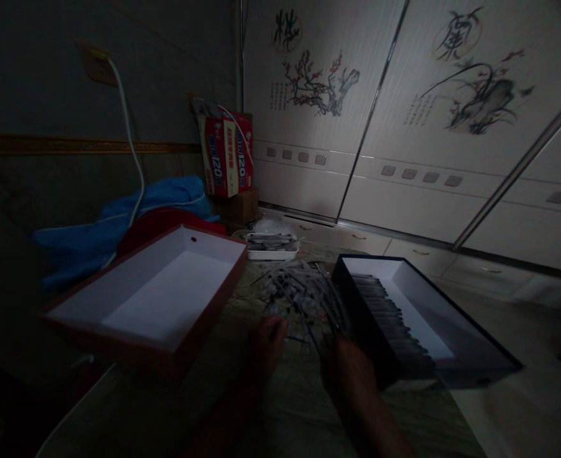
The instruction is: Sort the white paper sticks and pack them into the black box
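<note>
The light is dim and the hands are blurred. My right hand (pixel 352 369) is closed around several thin dark pen-like sticks (pixel 336 305) that point up and away from it. My left hand (pixel 266 340) is curled, thumb against fingers, at the near edge of a loose pile of thin clear and dark pen-like pieces (pixel 294 283). Whatever it may hold cannot be made out. Right of my right hand stands a dark-sided box (pixel 462 312) with a white inside. A row of dark pen-like sticks (pixel 390 318) lies along its left side.
A red-sided box (pixel 214 312) with a bare white inside stands on the left of the table (pixel 299 407). Behind the pile is a white tray (pixel 273 253) with clear-wrapped things. Blue cloth (pixel 166 197), a red carton (pixel 230 156) and a white cable (pixel 130 137) are farther back.
</note>
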A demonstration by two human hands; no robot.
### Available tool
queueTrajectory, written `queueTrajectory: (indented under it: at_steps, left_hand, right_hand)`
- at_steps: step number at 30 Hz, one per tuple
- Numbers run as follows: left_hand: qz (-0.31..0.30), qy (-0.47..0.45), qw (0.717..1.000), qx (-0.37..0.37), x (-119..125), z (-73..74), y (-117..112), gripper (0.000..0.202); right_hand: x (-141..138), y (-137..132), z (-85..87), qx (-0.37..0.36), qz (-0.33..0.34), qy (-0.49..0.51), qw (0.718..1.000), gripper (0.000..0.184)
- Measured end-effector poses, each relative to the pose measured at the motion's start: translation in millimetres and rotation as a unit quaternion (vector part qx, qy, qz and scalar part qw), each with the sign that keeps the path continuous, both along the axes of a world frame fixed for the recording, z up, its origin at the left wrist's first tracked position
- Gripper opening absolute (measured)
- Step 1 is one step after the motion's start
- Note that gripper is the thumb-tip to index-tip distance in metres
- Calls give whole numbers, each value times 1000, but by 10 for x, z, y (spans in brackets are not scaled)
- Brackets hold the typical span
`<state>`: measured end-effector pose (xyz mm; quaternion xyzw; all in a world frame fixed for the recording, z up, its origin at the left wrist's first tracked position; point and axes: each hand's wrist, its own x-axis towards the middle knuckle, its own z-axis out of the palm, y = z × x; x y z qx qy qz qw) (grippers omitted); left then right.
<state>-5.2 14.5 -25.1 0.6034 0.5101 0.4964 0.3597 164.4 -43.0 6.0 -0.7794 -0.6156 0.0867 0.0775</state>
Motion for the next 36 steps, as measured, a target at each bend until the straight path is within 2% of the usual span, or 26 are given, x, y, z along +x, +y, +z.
queueTrajectory:
  at_steps: [3, 7, 11, 15, 18, 20, 23, 25, 30, 36]
  left_hand:
    - [-22, 50, 998, 40, 49, -20, -50, 22]
    - [-30, 59, 996, 60, 70, -51, -67, 19]
    - [3, 49, 998, 46, 33, -51, -44, 20]
    - [20, 43, 998, 30, 6, 43, -41, 17]
    - [-18, 68, 997, 31, 0, 169, -7, 17]
    - [-53, 123, 990, 44, -14, 252, 74, 21]
    - [-23, 257, 962, 86, -58, 316, 295, 25]
    - [-15, 367, 922, 126, -84, 300, 474, 26]
    - [-53, 429, 889, 148, -31, 160, 802, 25]
    - [-52, 456, 873, 166, 126, 103, 885, 21]
  right_hand:
    - [-2, -39, 56, 20, -29, 4, 999, 21]
    - [25, -78, 25, 116, -23, 87, 989, 18]
    - [88, -84, -126, 214, 18, 231, 949, 23]
    - [150, -75, -259, 266, 30, 327, 906, 25]
    - [155, -76, -258, 275, 9, 387, 880, 28]
    - [140, -85, -221, 275, -6, 407, 871, 31]
    - [125, -105, -177, 286, -18, 388, 876, 31]
    - [135, -113, -187, 298, -14, 354, 886, 27]
    - [192, -97, -287, 341, 9, 280, 897, 26]
    - [187, -88, -280, 363, 17, 236, 901, 27]
